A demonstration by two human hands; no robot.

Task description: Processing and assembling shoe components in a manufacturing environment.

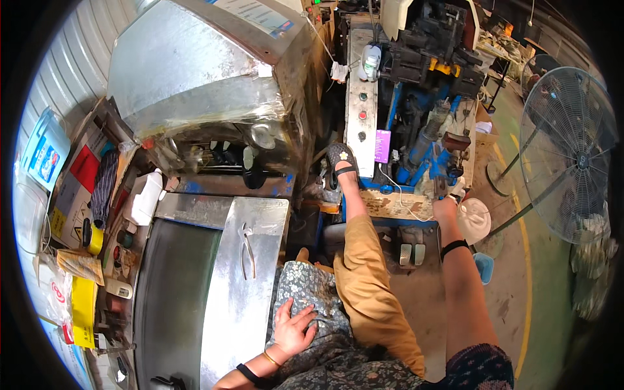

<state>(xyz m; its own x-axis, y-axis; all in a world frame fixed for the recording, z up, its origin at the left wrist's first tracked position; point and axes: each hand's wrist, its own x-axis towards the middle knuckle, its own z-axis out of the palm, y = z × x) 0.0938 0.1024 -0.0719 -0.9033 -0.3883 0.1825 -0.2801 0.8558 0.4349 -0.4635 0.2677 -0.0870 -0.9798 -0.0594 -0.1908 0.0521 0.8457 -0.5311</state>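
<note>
My left hand (296,330) lies on the floral apron (305,286) over my lap, its fingers spread and holding nothing. My right arm reaches forward to the front of the blue machine (416,162). There my right hand (444,209) is closed at the lower end of a dark metal part (441,188); what lies inside the fingers is hidden. Left of my lap, a pair of pliers (247,253) rests on a shiny metal plate (227,312). My foot in a dark shoe (341,162) is raised against the machine's left side.
A control strip with buttons (363,115) and a purple flat object (383,146) with a white cable sit on the machine. To the right stand a large fan (572,156) and a whitish round container (474,220). A white bottle (144,198) and a metal-clad machine (195,71) are left.
</note>
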